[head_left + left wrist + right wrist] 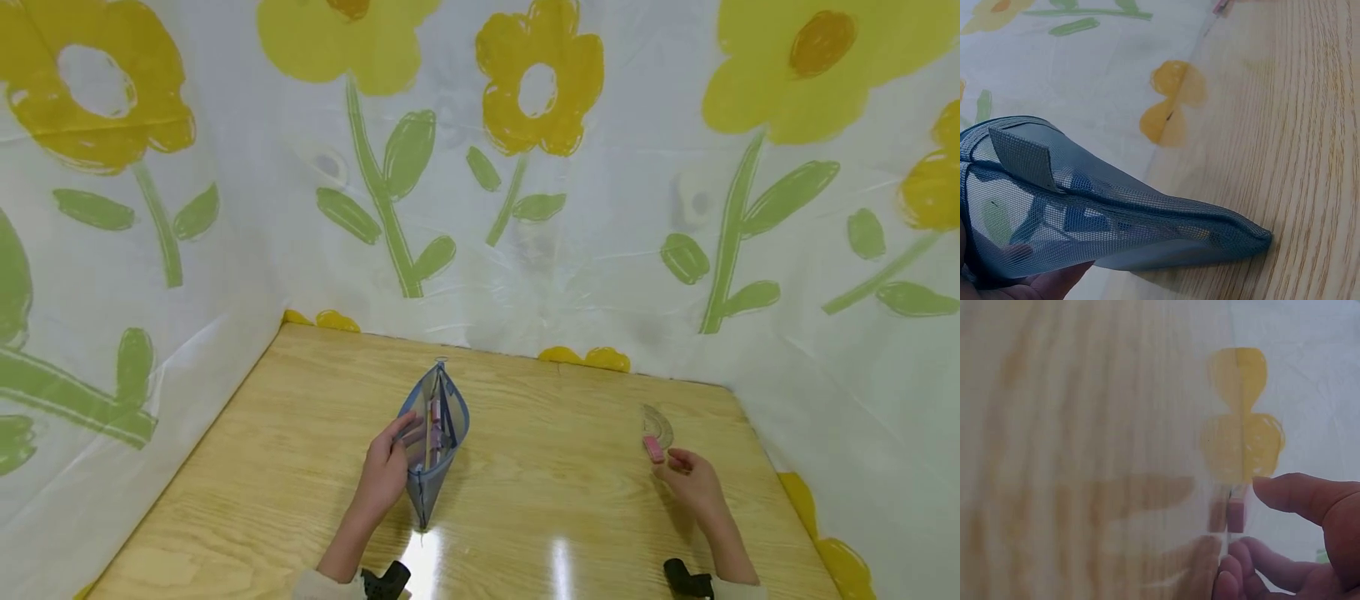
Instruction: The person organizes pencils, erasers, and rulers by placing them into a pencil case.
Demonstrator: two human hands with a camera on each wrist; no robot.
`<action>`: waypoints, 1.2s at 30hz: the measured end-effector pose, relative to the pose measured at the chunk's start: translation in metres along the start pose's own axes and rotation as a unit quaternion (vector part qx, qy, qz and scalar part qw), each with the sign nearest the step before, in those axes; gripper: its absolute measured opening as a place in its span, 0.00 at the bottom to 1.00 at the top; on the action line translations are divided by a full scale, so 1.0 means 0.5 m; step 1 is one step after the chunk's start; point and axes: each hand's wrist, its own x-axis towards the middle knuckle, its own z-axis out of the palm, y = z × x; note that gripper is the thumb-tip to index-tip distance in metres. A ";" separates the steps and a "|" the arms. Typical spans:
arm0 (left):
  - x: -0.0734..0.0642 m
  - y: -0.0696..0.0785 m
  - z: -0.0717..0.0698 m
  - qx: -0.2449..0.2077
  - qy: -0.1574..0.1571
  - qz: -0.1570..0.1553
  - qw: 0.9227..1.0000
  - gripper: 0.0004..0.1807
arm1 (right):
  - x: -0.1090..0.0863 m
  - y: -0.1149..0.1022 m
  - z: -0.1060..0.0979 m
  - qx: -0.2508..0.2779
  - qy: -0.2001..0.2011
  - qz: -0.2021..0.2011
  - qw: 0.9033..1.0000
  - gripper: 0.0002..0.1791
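Observation:
Left of the table's middle stands a blue mesh pencil case (425, 492), its top gaping, with a pencil and other small items inside. My left hand (384, 468) holds it by its left side. In the left wrist view the case (1085, 219) spans the left half, and only part of the hand (1054, 284) shows below it. On the right lies a pink eraser (653, 449) beside a clear protractor (660, 423). Just beside the eraser is my right hand (693, 482), its thumb apart from the fingers. The right wrist view shows the eraser (1236, 515) beyond thumb and fingers, ungripped.
A pale wooden table (540, 442) lies beneath everything. White sheeting with yellow flowers (600, 275) walls it at the back and both sides. Light glares off the table's front. Black devices (386, 579) sit at both wrists.

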 end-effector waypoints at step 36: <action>-0.003 0.007 0.011 0.005 -0.009 -0.011 1.000 0.28 | 0.033 0.000 -0.002 -0.057 0.012 -0.025 0.998 0.27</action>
